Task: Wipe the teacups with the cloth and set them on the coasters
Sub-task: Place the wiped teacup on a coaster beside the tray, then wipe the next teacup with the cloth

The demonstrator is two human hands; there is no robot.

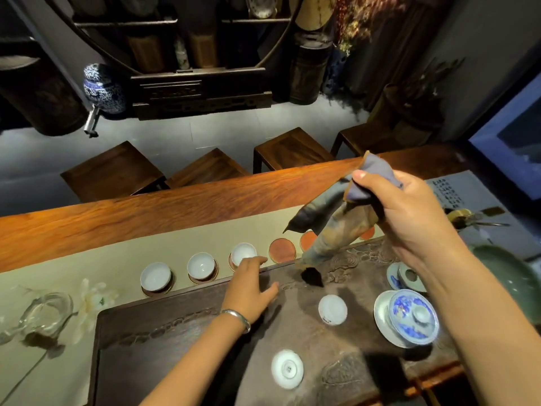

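the right hand [409,218], in the right half of the frame, is raised above the dark carved tea tray [181,332] and grips a bunched cloth [330,224] between thumb and curled fingers; the cloth's loose end hangs down toward the tray's far edge. the left hand [251,285], at centre, has its fingers relaxed and spread, holding nothing, with the fingertips just beside the nearest upright teacup. a metal bangle [237,317] sits on that wrist.

three white teacups stand upright on coasters in a row along the pale table runner [87,276], left of centre: one at the left [155,277], one in the middle [201,266], and one at the right [243,254]. right of them lies a bare round orange coaster [282,250], then a second [308,240] partly hidden by the cloth, and a third [368,233] barely showing beyond it.

on the tray, two more teacups lie upside down: one near centre [332,309], another lower in the frame [287,368]. a blue-and-white lidded gaiwan [409,317] on its saucer stands at the right of the tray. a glass pitcher [44,315] rests on the runner at the lower left.
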